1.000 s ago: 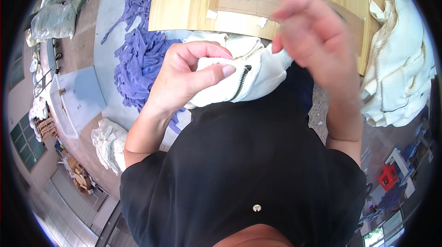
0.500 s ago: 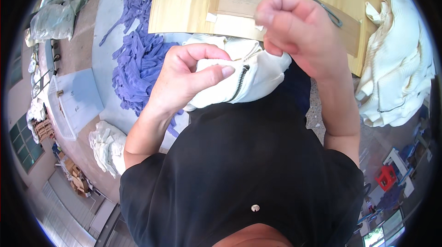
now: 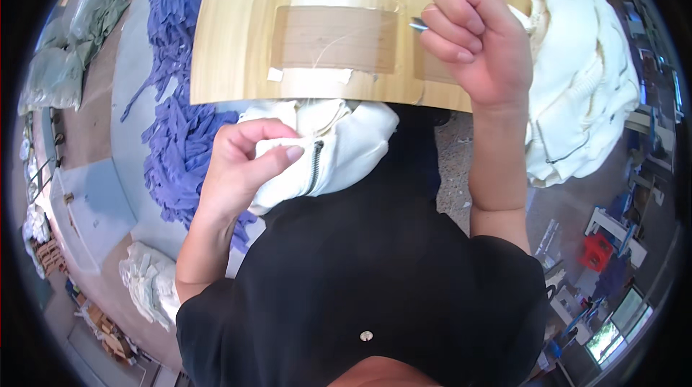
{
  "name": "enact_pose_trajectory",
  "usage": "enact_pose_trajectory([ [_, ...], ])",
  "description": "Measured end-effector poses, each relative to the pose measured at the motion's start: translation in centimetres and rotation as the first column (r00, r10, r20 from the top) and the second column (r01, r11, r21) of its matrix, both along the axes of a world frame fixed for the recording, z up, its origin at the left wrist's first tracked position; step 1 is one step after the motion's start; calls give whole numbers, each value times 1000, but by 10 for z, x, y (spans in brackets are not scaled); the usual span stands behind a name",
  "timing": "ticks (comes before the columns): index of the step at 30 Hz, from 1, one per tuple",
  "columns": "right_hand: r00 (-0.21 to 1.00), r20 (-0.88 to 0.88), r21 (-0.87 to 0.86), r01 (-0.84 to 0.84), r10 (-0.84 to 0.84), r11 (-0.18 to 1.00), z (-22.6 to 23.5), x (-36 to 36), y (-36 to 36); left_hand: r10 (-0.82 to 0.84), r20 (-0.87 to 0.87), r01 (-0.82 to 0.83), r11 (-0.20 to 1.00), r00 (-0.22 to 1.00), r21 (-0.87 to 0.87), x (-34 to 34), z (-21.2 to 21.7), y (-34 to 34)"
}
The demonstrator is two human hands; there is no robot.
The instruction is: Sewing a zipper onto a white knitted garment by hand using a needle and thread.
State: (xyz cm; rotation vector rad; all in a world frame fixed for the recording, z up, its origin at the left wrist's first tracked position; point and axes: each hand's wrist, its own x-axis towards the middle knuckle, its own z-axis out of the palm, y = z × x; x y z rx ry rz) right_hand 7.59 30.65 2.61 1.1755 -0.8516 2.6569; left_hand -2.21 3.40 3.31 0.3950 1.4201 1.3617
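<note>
We note the right hand [image 3: 479, 41], fisted on a small metal tool [image 3: 418, 24], has risen from the garment [image 3: 324, 152] to above the counter [image 3: 238, 33], a thread trailing taut, while the left hand [image 3: 241, 163] still pinches the cream garment by its zip [image 3: 315, 167] at the counter's edge.

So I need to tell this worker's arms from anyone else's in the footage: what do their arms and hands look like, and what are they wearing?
Both forearms are bare, with no gloves, watch, rings or bracelets visible on the left hand or the right hand. Short black sleeves end above the elbows, part of a plain black top with a small pale button at the front. Fingernails look short and unpainted.
</note>
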Motion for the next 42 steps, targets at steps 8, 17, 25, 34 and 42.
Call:
enact_pose_trajectory([
  [8,616,726,86,358,-305,930,28,28,-27,-11,-16,11,999,1000,47,1,-4,4],
  [17,685,685,56,292,-250,955,26,24,-39,3,22,-4,998,1000,56,3,-5,1],
  [25,674,673,114,311,-304,943,28,15,-53,5,31,-7,999,1000,49,4,0,-2],
  [34,409,356,898,100,-840,429,18,33,-75,15,-114,-9,999,993,50,7,-1,-4],
  [42,589,488,797,-1,-644,604,19,24,-89,-6,-174,19,997,985,76,11,1,-8],
])
